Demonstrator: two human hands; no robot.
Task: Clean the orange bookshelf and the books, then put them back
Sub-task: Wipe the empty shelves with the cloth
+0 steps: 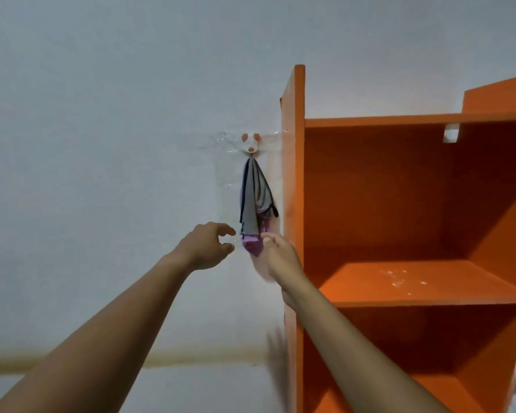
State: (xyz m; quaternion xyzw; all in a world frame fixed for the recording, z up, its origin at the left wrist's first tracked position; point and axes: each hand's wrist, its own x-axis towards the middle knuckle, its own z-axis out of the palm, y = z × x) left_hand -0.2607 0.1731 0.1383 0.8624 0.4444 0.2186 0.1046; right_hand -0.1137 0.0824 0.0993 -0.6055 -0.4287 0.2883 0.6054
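Because the one cloth (pixel 254 201) is soft and light, I would pinch its lower end. It hangs on one hook (pixel 250 143) just left of the one orange bookshelf (pixel 399 192); no books show. The left hand (pixel 206 247) is released, empty; the right hand (pixel 280 256) touches the cloth, grip not clear.

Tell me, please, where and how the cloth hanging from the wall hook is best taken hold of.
Probably at the lower purple tip, where the cloth hangs free in a narrow bunch. Come from the front or left, since the orange bookshelf stands close on its right. Its top is caught on the hook, so lift upward to free it.
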